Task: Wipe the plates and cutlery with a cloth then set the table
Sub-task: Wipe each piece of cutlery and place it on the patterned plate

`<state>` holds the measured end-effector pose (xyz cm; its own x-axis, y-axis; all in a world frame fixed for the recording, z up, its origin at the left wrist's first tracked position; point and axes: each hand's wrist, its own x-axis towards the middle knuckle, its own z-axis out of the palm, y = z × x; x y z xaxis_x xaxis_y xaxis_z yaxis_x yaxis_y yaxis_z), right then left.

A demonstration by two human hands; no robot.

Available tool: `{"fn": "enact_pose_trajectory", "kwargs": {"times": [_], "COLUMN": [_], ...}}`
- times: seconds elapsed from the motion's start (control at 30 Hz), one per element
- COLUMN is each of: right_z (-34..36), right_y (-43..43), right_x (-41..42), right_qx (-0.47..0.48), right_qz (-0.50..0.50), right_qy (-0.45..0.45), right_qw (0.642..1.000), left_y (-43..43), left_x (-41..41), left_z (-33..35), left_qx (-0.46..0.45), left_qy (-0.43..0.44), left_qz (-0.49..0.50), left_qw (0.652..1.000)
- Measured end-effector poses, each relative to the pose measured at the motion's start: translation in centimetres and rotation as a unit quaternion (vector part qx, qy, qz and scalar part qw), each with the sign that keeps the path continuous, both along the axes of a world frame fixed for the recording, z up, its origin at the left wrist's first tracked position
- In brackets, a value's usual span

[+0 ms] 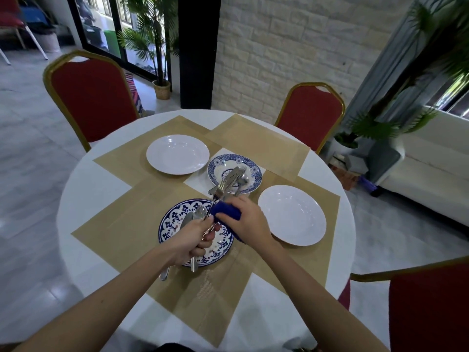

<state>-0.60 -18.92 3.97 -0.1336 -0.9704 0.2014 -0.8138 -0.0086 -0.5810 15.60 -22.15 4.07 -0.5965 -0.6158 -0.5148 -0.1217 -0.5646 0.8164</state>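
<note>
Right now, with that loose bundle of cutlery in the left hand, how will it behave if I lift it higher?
The cutlery bundle looks rigid metal but unevenly fanned, so pieces may slide apart. Handles poke out below the left hand, so one could slip onto the blue patterned plate. The right hand with the blue cloth steadies one piece.

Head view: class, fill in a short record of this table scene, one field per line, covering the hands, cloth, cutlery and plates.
left hand: grips a bunch of cutlery over the near patterned plate
right hand: holds the blue cloth around one piece
far patterned plate: holds more cutlery
white plates: two, one far left, one right, both empty
placemats: tan, on the round white table
</note>
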Motion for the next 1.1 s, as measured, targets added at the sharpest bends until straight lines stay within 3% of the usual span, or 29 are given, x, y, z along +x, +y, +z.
{"fn": "enact_pose_trajectory", "kwargs": {"times": [0.1, 0.23, 0.43, 0.5, 0.57, 0.63, 0.77, 0.9, 1.1], "right_z": [0.2, 0.4, -0.9, -1.3, -1.7, -2.3, -3.8, -4.4, -5.2], "right_y": [-0.5, -0.8, -0.6, -0.6, -0.5, -0.2, -0.1, -0.7, -2.7], "right_x": [-1.1, -3.6, -4.5, -4.2, -3.9, -3.6, -2.5, -1.8, -1.1], "right_qx": [0.012, -0.009, 0.035, 0.047, 0.062, 0.089, 0.148, 0.171, 0.175], "right_qz": [-0.082, -0.224, -0.232, -0.262, -0.298, -0.317, -0.327, -0.323, -0.331], "right_qy": [0.019, -0.118, -0.187, -0.318, -0.471, -0.548, -0.573, -0.564, -0.560], "right_qw": [0.996, 0.967, 0.954, 0.910, 0.828, 0.769, 0.737, 0.740, 0.739], "left_y": [0.0, -0.6, -3.8, -4.9, -6.5, -8.4, -11.5, -13.8, -17.7], "left_x": [0.2, -0.2, -1.8, -2.7, -3.5, -4.3, -5.9, -7.5, -8.8], "left_z": [-0.4, -0.9, -0.7, -0.6, -0.9, -1.6, -2.5, -3.7, -5.7], "left_qx": [0.008, 0.003, -0.087, -0.133, -0.202, -0.261, -0.296, -0.297, -0.273], "left_qy": [-0.001, -0.011, -0.108, -0.148, -0.193, -0.236, -0.247, -0.245, -0.252], "left_qz": [-0.010, -0.018, -0.015, 0.004, 0.006, -0.015, -0.059, -0.073, -0.018], "left_qw": [1.000, 1.000, 0.990, 0.980, 0.960, 0.936, 0.921, 0.920, 0.928]}}
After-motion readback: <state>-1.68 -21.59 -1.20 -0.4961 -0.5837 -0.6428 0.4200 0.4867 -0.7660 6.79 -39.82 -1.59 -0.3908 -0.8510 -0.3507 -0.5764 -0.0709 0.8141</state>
